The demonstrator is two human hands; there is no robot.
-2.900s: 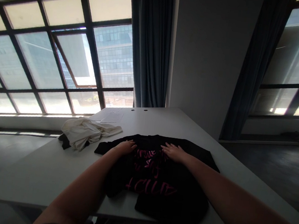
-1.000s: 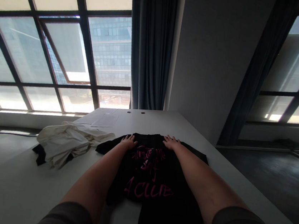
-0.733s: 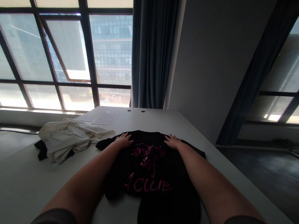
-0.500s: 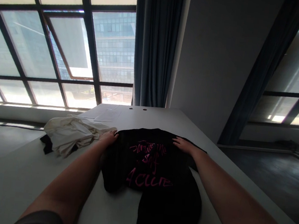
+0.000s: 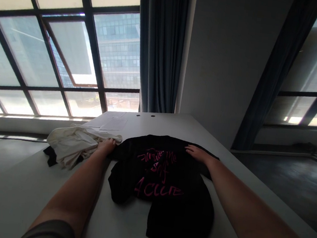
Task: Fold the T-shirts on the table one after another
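A black shirt (image 5: 176,216) with pink lettering lies spread on the white table, its far edge away from me. My left hand (image 5: 107,146) is closed at the shirt's upper left, gripping a stretch of black cloth that reaches out to it; the fingertips are partly hidden. On the upper right part of the shirt rests my right hand (image 5: 198,154), fingers stretched out and lying on the cloth. Just left of my left hand sits a crumpled cream garment (image 5: 68,141) with black parts.
The white table (image 5: 169,124) runs away from me toward a dark blue curtain (image 5: 162,58). Sheets of paper (image 5: 112,121) lie on its far left. Large windows (image 5: 117,49), one pane tilted out, stand beyond, with a grey wall (image 5: 224,65) on the right.
My left hand has moved left, drawing the shirt's upper left cloth out toward the cream garment. My right hand stays in about the same place. The view has tilted slightly.
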